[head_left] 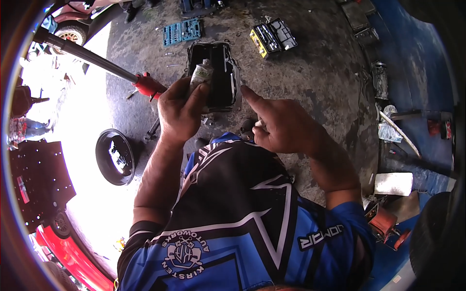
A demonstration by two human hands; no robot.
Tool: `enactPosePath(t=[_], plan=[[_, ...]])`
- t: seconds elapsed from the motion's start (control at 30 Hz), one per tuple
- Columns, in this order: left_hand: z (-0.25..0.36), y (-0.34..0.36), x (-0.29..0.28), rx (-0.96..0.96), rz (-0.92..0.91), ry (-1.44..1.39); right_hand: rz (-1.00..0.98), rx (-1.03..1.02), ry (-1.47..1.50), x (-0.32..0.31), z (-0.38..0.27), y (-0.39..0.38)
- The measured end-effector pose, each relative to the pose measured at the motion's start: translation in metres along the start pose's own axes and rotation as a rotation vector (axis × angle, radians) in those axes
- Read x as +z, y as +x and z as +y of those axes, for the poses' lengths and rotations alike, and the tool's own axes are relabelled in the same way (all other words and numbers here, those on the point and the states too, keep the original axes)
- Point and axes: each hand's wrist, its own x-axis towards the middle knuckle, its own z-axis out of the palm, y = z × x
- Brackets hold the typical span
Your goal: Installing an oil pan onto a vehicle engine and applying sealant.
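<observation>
My left hand (182,109) is closed round a crumpled, pale squeeze tube (201,75) with greenish print, its narrow end pointing away from me. Behind the tube lies a black rectangular oil pan (224,68), open side up, with a pale line along parts of its flange. To the right of the pan, my right hand (286,123) has its index finger stretched toward the pan's edge. Its other fingers are curled in, and a small pale thing (260,124) shows at them, too small to name.
A blue tool case (182,32) lies open beyond the pan, and a yellow-and-black toolbox (273,39) stands to its right. A long bar with a red end (148,86) reaches in from the left. A round black basin (115,156) sits at left on the stained floor.
</observation>
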Motion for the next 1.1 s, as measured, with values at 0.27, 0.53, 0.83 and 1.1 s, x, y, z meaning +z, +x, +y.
enactPosePath(t=[0.27, 0.53, 0.83, 1.1], plan=[[-0.001, 0.001, -0.005, 0.025, -0.068, -0.066, -0.061, -0.200, 0.009, -0.007, -0.003, -0.015], [0.002, -0.005, -0.010, 0.068, -0.105, 0.003, -0.029, -0.015, -0.058, -0.014, 0.029, 0.008], [0.000, -0.009, -0.017, 0.015, -0.163, -0.069, -0.248, -0.065, 0.325, -0.037, -0.008, -0.010], [0.007, -0.009, -0.016, 0.142, -0.271, -0.051, -0.284, 0.078, 0.812, -0.041, 0.016, 0.031]])
